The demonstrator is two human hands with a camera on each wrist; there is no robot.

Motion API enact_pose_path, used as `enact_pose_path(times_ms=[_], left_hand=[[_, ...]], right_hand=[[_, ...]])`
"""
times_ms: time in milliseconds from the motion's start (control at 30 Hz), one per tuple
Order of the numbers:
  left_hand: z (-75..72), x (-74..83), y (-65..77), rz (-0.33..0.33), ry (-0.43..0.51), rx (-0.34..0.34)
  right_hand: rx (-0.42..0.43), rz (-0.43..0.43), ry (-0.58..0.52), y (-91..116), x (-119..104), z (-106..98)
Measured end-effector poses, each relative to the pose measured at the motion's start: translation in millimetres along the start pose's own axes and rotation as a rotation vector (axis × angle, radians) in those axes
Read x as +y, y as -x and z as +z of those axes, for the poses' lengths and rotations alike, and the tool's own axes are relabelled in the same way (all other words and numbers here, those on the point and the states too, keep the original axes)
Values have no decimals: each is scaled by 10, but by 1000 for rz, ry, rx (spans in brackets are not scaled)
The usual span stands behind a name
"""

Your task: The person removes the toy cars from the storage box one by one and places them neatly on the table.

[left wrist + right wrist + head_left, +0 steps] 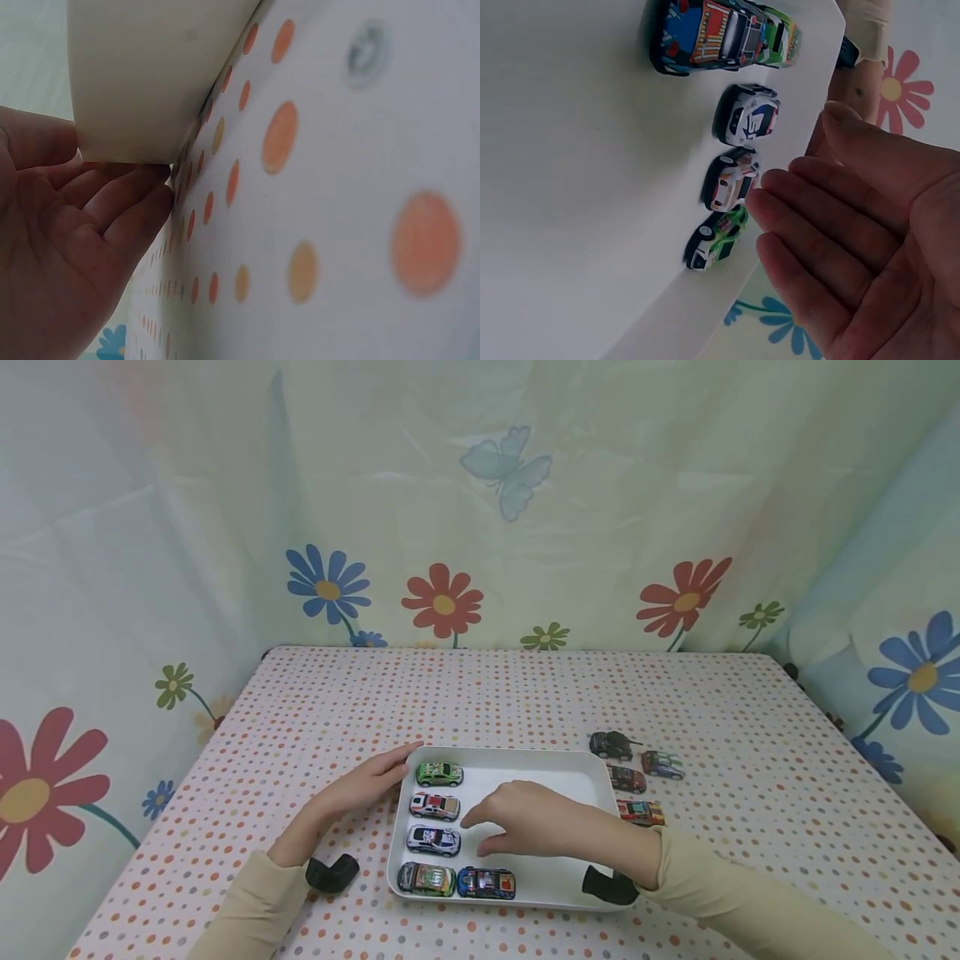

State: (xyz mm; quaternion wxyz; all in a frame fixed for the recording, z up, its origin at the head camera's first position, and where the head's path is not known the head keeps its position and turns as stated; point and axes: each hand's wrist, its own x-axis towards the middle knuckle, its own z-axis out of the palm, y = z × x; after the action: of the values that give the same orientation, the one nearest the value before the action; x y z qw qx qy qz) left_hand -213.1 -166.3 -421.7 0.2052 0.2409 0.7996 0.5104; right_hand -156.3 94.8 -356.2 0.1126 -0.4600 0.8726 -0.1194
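My left hand (369, 783) rests with straight fingers against the outside of a white tray (555, 762), at its far left corner. In the left wrist view its fingertips (154, 180) lie along the wall's end, close to the tabletop. Above the tray hovers my right hand (521, 818), fingers apart and holding nothing. Nearest to it are a white-and-red toy car (435, 806) and a white-and-blue toy car (433, 841). A green toy car (440, 774) sits behind them. Along the near wall, a green-and-orange toy car (426, 879) stands end to end with a blue toy car (486, 883).
Beyond the tray's right wall, a black toy vehicle with a thin rod (611, 745), a dark red car (627, 779), a blue-and-green car (663, 765) and a red-and-yellow car (641, 812) stand on the dotted tablecloth (480, 702). Flowered curtains (570, 527) surround the table.
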Motion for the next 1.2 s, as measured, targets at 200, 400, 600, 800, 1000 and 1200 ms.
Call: enact_pose_path(times_ms=[200, 400, 600, 800, 1000, 1200], left_hand=[[4, 1, -3, -13, 0, 7], [-5, 7, 0, -11, 7, 9], [-3, -14, -7, -2, -7, 3], [-1, -29, -16, 7, -8, 4], [-2, -34, -24, 11, 1, -3], [-1, -32, -8, 6, -3, 4]], right_hand=[[-76, -6, 28, 8, -57, 82], [-132, -9, 92, -9, -100, 156], [-150, -41, 190, -30, -141, 216], [-151, -42, 259, -46, -180, 231], [-152, -17, 239, -30, -192, 217], [-158, -15, 275, -15, -211, 193]])
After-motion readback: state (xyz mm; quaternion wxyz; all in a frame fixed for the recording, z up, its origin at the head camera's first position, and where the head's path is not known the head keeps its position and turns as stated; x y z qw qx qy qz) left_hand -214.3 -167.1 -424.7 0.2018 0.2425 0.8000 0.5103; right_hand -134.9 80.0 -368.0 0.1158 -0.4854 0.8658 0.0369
